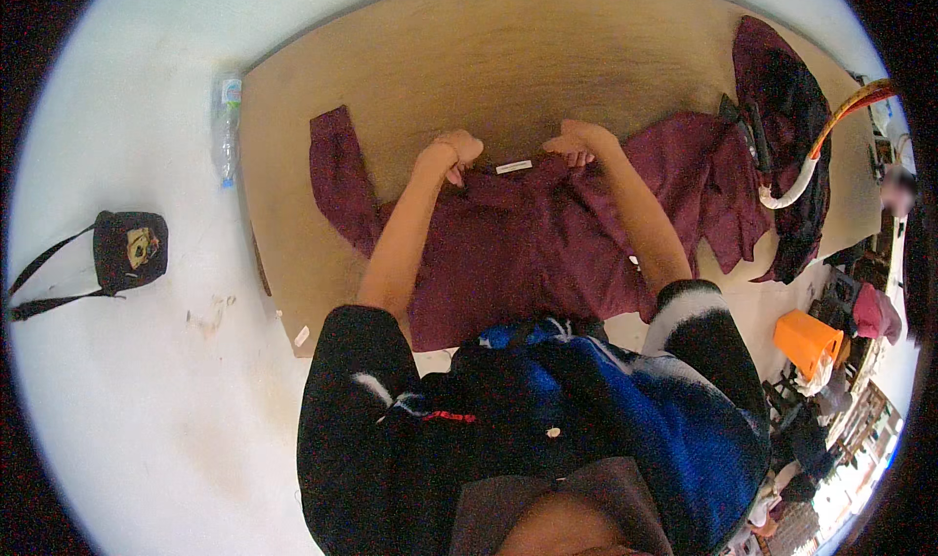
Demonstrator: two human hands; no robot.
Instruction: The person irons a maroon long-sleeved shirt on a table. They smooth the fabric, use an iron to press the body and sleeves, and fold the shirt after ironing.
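A maroon long-sleeved shirt (484, 248) lies spread out before me, its neckline away from me and a white label (514, 167) showing at the neck. My left hand (458, 153) grips the shirt's upper edge just left of the label. On the other side of the label, my right hand (580, 143) has its fingers closed on the same edge. One sleeve (338, 167) bends upward at the left, while the cloth to the right lies in loose folds.
What looks like a black iron (749, 134) with a wrapped cord (795, 189) stands at right, by more dark maroon cloth (777, 80). Brown board (410, 58) covers the table. A plastic bottle (229, 131) and black strapped bag (132, 252) are at left; an orange plastic container (806, 343) is lower right.
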